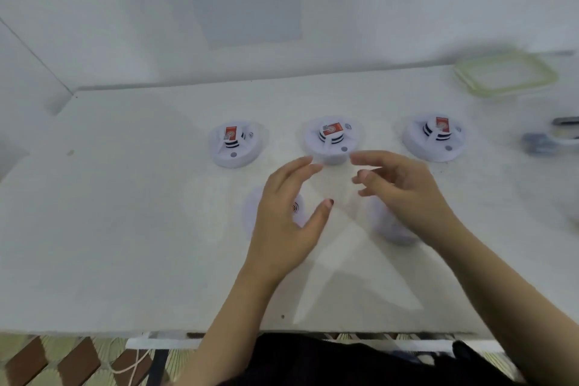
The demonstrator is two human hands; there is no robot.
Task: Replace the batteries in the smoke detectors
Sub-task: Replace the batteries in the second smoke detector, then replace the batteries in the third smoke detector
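Seen from the head camera, five smoke detectors sit on a white table [125, 229]. Three form a far row, the left detector [235, 145], the middle detector [332, 139] and the right detector [434, 138]. Each is a round white disc with a raised, dark-slotted centre, a red label on top and a grey button near the rim.

Two more lie nearer (both partly hidden): the near-left detector [250, 213] behind the left hand [291, 213] and the near-right detector [388, 229] behind the right hand [404, 188].

Both hands hover just in front of the middle detector and hold nothing. The left has its fingers spread and thumb out, while the right's fingers are loosely curled.

A green-rimmed clear lid [504, 74] lies at the far right corner, with a blurred grey object [542, 143] near it.
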